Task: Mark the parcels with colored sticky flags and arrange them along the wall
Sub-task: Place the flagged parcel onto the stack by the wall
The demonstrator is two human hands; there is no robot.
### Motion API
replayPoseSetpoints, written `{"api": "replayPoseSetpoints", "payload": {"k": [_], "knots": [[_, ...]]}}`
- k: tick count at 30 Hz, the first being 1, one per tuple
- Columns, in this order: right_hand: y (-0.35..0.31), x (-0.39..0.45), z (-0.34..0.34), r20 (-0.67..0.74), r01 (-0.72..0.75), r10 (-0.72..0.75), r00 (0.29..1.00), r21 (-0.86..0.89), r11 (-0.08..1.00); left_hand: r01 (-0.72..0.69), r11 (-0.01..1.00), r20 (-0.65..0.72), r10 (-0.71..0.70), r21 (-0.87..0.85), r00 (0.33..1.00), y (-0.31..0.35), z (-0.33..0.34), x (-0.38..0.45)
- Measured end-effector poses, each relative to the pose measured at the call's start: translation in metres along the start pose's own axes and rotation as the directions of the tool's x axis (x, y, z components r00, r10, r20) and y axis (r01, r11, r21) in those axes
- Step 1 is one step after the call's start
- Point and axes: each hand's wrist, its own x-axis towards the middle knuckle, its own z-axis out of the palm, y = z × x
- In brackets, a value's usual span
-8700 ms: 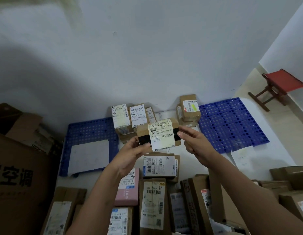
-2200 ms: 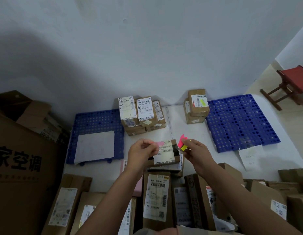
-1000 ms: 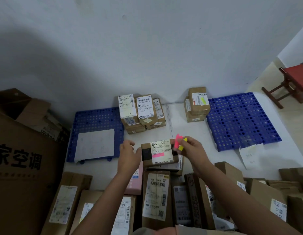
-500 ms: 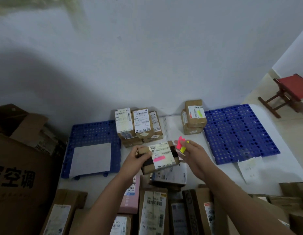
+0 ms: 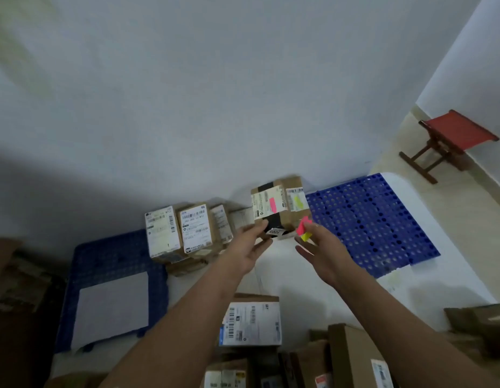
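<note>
Parcel (image 5: 268,211) with a pink flag (image 5: 273,205) stands by the wall, beside a yellow-flagged box (image 5: 295,201). Left hand (image 5: 250,247) touches its lower corner with straight fingers; right hand (image 5: 320,247) pinches spare flags (image 5: 304,231). The small stiff carton looks light, best gripped across opposite sides.

1. I take this for a parcel sorting room, plain and makeshift, not a fitted warehouse.
2. Labelled cardboard parcels (image 5: 174,232) stand in a row against a bare white wall (image 5: 215,93), with more boxes (image 5: 251,323) crowding the near edge of the floor.
3. Blue perforated plastic pallets (image 5: 369,219) lie on the pale floor.
4. A small red folding stool (image 5: 456,133) stands by the side wall.
</note>
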Motion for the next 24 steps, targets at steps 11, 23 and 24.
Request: {"api": "replayPoseSetpoints", "payload": {"k": [11,23,24], "knots": [[-0.035,0.069,-0.018,-0.066,0.006,-0.009,0.998,-0.042,0.999,-0.086,0.983,0.002,0.087,0.164,0.996,-0.009,0.075,0.052],[-0.023,0.048,0.014,-0.239,0.132,-0.163,0.957,-0.141,0.981,-0.148,0.129,0.007,0.731,0.981,0.683,0.017,-0.041,0.040],[-0.020,0.044,0.020,-0.229,0.139,-0.173,0.958,-0.155,0.978,-0.053,0.130,-0.054,0.700,0.990,0.712,0.018,-0.057,0.042]]}}
